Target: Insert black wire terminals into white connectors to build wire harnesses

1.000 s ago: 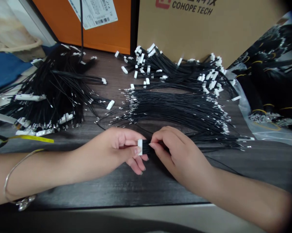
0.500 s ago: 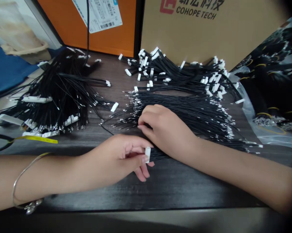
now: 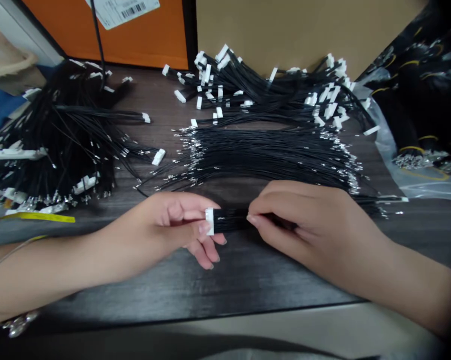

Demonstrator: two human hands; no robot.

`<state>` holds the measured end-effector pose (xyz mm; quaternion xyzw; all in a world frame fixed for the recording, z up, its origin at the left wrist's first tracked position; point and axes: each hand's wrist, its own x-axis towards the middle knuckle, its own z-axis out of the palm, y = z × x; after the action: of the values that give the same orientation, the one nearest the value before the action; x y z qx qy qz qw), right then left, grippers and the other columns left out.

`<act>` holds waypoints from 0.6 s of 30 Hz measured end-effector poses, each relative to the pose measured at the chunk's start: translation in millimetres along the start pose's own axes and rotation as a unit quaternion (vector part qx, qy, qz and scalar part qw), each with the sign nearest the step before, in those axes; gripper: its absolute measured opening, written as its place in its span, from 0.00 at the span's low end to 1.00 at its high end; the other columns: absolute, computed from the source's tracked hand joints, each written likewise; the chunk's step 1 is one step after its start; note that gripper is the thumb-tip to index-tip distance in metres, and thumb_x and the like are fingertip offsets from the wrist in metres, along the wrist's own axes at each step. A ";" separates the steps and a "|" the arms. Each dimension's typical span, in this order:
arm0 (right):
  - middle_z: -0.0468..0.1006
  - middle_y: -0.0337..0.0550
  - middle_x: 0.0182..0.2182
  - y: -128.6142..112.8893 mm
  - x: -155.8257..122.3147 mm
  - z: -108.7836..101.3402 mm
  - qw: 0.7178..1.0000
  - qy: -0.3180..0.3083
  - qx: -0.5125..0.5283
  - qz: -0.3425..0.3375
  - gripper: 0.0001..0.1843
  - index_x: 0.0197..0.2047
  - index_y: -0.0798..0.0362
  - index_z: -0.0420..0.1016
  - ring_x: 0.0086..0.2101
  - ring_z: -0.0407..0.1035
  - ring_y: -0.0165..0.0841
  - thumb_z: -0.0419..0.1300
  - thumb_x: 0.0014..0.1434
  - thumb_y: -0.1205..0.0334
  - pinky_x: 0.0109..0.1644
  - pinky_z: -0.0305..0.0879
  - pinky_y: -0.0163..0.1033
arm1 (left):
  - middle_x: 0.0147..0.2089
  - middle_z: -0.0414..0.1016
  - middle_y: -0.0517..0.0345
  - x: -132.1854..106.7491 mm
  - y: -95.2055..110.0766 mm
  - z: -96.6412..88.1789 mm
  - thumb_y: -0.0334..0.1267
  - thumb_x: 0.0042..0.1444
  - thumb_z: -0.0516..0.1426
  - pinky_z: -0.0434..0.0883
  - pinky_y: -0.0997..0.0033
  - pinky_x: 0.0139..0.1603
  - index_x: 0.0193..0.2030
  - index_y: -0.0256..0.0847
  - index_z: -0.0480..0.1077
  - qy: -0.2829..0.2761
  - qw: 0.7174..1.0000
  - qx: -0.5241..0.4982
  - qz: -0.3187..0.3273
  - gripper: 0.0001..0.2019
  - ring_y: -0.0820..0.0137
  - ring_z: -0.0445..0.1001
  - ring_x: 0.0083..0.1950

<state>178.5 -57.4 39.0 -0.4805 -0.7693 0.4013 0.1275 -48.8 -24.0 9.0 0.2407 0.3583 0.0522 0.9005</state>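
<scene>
My left hand (image 3: 183, 225) pinches a white connector housing (image 3: 209, 221) between thumb and fingers, its other fingers loosely spread below. Black wires (image 3: 231, 221) run rightward from the housing toward my right hand (image 3: 304, 220). The fingertips of that hand are closed on a thin black wire, with a small silver tip showing in front of the other wires close to the housing. Whether they also grip the wires behind is unclear. Just beyond both hands lies a flat bundle of loose black wires (image 3: 263, 152) with silver crimped ends.
Wires with white connectors (image 3: 248, 90) are heaped behind the bundle. Another tangled pile (image 3: 78, 135) sits at left, near a yellow tag (image 3: 41, 217). An orange box (image 3: 146, 35) and a cardboard box (image 3: 300, 35) stand behind; bagged wires (image 3: 416, 135) lie at right.
My right hand has come off the loose wire bundle toward me and now pinches a wire beside the connector. My left hand keeps its hold on the housing. The camera view has shifted.
</scene>
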 end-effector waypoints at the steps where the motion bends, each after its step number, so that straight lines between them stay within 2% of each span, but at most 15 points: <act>1: 0.71 0.38 0.28 0.7 1.2 1.9 1.000 0.001 0.006 0.005 0.07 0.34 0.57 0.73 0.29 0.64 0.23 0.55 0.63 0.70 0.33 0.59 0.30 | 0.30 0.80 0.58 -0.3 2.9 1.4 0.25 0.62 0.55 0.78 0.82 0.32 0.38 0.32 0.75 0.010 1.000 0.009 -0.013 0.07 0.75 0.79 0.29; 6: 0.68 0.36 0.25 -0.9 4.9 5.9 0.999 0.020 0.028 0.025 0.07 0.32 0.59 0.73 0.26 0.60 0.21 0.56 0.61 0.72 0.31 0.57 0.28 | 0.30 0.80 0.59 1.0 14.2 7.7 0.22 0.61 0.54 0.78 0.83 0.31 0.36 0.31 0.75 0.033 0.998 0.026 -0.041 0.09 0.76 0.78 0.28; 18: 0.68 0.37 0.26 -4.4 6.7 8.0 0.997 -0.002 0.054 0.047 0.10 0.30 0.60 0.72 0.28 0.61 0.22 0.54 0.62 0.72 0.32 0.57 0.29 | 0.29 0.80 0.62 1.0 11.9 8.7 0.22 0.61 0.53 0.77 0.84 0.31 0.36 0.31 0.75 0.023 0.998 0.042 -0.028 0.09 0.78 0.78 0.28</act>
<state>167.7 -56.7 35.8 -0.5078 -0.7233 0.4487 0.1326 -41.2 -16.8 19.5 0.2666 0.3873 0.0175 0.8824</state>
